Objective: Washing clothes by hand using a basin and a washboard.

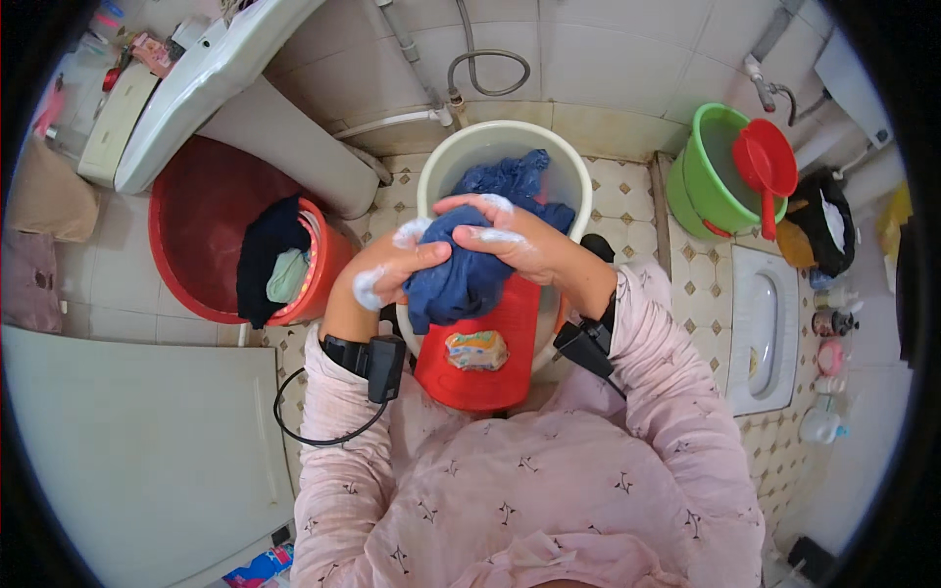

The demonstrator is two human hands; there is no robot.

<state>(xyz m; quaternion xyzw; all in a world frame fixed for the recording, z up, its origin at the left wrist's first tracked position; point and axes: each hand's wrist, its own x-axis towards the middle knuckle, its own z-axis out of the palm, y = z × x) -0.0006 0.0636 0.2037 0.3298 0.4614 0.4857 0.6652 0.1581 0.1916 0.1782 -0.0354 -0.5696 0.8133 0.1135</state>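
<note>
A bunched dark blue cloth (453,284) is gripped between my two hands above the washboard. White suds cover my left hand (400,260), whose fingers curl round the cloth's left side. My right hand (508,238), also soapy, closes over its top and right side. Under the cloth a red washboard (505,338) leans in a pale round basin (582,176). On the board's lower part lies a small wrapped block (476,351), perhaps soap in a printed wrapper. More wet blue fabric (512,181) lies at the basin's far side.
At left, a large red tub (176,250) has dark and pale green clothes over its edge, beside a sink pedestal (294,137). A green bucket (694,186) with a red dipper (763,157) stands at right, near a squat toilet (763,333) and several bottles.
</note>
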